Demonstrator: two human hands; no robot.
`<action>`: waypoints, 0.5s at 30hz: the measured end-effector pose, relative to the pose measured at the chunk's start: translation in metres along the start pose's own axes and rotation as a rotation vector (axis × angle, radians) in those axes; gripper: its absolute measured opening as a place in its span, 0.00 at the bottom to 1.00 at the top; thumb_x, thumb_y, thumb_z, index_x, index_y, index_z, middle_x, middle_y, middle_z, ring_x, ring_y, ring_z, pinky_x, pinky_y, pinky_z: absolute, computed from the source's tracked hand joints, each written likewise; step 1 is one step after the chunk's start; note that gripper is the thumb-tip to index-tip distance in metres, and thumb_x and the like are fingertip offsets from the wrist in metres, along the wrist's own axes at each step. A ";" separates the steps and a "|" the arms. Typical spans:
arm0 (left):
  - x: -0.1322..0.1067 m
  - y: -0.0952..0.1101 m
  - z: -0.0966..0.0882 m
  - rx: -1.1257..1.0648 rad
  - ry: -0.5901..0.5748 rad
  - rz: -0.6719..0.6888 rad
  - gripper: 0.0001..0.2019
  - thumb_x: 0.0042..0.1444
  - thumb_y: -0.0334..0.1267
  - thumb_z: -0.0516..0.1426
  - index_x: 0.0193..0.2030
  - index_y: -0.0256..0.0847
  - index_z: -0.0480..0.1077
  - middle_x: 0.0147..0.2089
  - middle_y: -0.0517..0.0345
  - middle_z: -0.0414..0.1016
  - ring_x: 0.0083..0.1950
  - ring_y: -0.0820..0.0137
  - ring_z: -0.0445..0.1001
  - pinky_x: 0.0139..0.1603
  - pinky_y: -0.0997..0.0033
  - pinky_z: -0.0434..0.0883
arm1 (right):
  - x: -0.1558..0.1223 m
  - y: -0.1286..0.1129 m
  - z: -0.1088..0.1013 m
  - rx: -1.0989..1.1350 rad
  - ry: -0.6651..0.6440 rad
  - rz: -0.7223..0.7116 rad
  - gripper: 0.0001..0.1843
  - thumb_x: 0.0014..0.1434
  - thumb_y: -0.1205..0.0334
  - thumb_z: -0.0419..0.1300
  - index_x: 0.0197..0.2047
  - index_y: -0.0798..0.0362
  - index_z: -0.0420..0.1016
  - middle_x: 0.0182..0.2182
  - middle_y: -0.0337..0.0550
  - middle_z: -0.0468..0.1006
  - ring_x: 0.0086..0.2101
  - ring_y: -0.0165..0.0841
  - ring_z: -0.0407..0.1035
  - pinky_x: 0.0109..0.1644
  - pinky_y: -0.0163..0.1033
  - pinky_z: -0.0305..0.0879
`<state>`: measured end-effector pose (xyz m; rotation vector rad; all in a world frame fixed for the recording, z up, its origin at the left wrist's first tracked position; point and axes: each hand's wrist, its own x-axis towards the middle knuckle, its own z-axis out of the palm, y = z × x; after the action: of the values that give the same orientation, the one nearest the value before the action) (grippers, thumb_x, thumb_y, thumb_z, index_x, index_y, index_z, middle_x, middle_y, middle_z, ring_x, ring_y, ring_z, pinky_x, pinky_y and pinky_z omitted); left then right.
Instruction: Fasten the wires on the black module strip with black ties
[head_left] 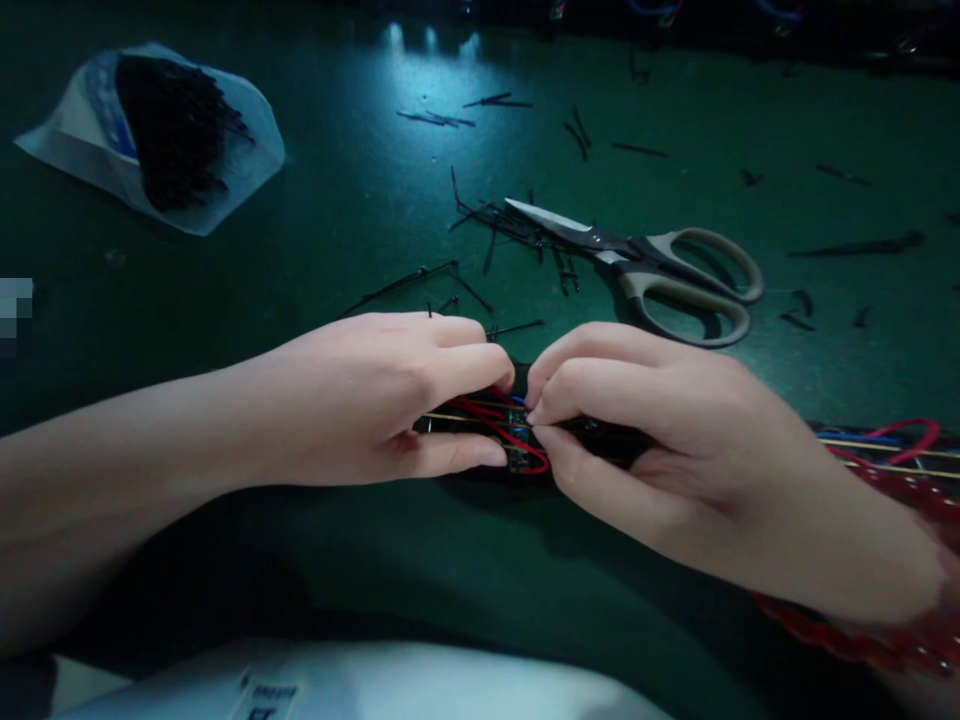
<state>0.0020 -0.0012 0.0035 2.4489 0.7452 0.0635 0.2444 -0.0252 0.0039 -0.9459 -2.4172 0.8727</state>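
Observation:
A long dark strip with red, blue and yellow wires (517, 436) lies across the green table, with a small green circuit board part showing between my hands. My left hand (405, 395) grips this strip, thumb on the near side and fingers curled over the far side. My right hand (652, 440) is pinched over the same spot, thumb and fingertips together beside the wires. Whatever those fingertips hold is too small to make out. A red wire loop (536, 462) bulges out between the hands. Part of the strip is hidden under both hands.
Scissors (622, 255) with grey-beige handles lie just beyond my right hand, blades partly apart. Black cut tie pieces (502, 225) are scattered about. A clear bag (255, 150) full of black cable ties (176, 135) sits at far left. A dark wired assembly (750, 30) runs along the back.

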 end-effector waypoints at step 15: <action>-0.001 -0.002 -0.001 0.007 -0.021 0.004 0.09 0.72 0.45 0.57 0.47 0.41 0.71 0.41 0.58 0.74 0.39 0.68 0.72 0.37 0.70 0.62 | 0.000 -0.001 -0.001 0.001 -0.011 0.029 0.09 0.63 0.74 0.57 0.34 0.51 0.72 0.36 0.44 0.79 0.35 0.32 0.71 0.35 0.38 0.66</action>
<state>0.0000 0.0004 0.0034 2.4539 0.7331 0.0366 0.2444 -0.0259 0.0053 -0.9809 -2.4173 0.8915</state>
